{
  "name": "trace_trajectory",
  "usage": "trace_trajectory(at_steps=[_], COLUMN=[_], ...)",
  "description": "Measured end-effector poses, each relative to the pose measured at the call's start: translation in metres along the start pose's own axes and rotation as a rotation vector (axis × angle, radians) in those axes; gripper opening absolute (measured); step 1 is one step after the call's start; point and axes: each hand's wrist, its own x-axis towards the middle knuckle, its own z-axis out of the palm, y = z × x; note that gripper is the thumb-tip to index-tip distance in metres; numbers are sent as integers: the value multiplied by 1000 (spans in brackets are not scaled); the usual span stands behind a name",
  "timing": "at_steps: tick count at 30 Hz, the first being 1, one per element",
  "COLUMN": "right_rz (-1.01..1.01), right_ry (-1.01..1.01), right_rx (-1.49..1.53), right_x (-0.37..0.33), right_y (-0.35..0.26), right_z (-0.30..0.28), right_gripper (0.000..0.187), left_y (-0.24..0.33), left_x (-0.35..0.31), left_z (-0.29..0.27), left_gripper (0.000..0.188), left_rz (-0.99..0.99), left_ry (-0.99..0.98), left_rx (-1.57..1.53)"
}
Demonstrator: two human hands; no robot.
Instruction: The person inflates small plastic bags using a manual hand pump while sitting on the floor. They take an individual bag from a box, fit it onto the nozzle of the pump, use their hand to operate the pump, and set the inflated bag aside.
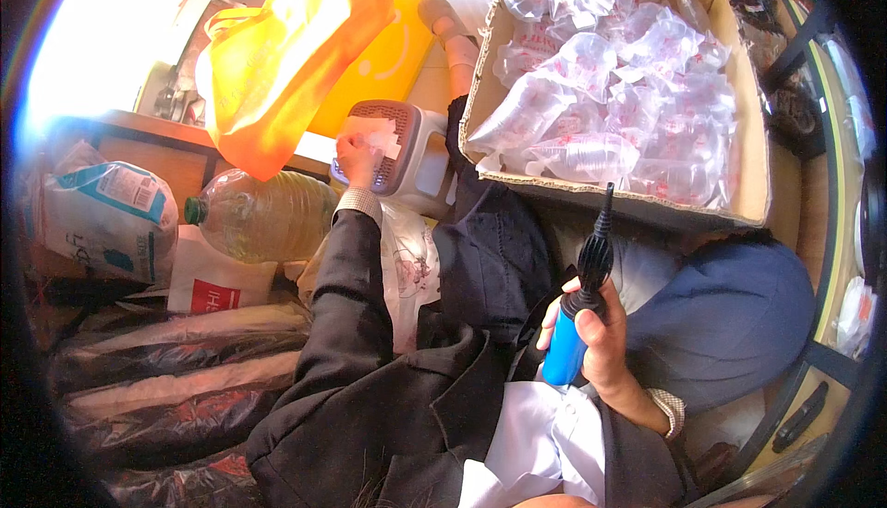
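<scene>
Cardboard box (750,110) ahead of right hand (599,332), heaped with clear wrapped plastic pieces (591,73). Orange bag (286,55) beyond left hand (352,157), lower corner overlapping big bottle (268,217) left of left wrist. Stool (394,177) under left hand, brown top. Blue hand pump (583,299) in right hand, thumb and fingers curled round barrel below black collar, nozzle (604,231) toward box. Pale slips (379,134) on stool top, at left fingertips; pinching or merely touching, cannot tell, too blurred. Probably best: lift by a corner, single slip each time, without dragging the rest off; keep pump grip firm, nozzle away from thin wrapping. Edges: near box rim right behind nozzle tip in view, stool rim close to left hand. Room for moving: mostly between hands, above lap (499,249); tighter left of left wrist, bottle and bag there.
</scene>
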Motion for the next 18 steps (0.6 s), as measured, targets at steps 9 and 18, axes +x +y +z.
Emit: trace_trajectory(at_steps=[9,18], right_rz=[-90,-240], right_ry=[89,214], right_rx=[-235,-214], right_x=[4,14], right_y=[-7,-23], right_z=[-3,-8], right_gripper=[12,47], left_y=[214,352], left_x=[-20,-143], left_z=[-107,-142], left_gripper=[7,22], left_rz=[193,834], left_ry=[-227,-778], left_rx=[-779,-689])
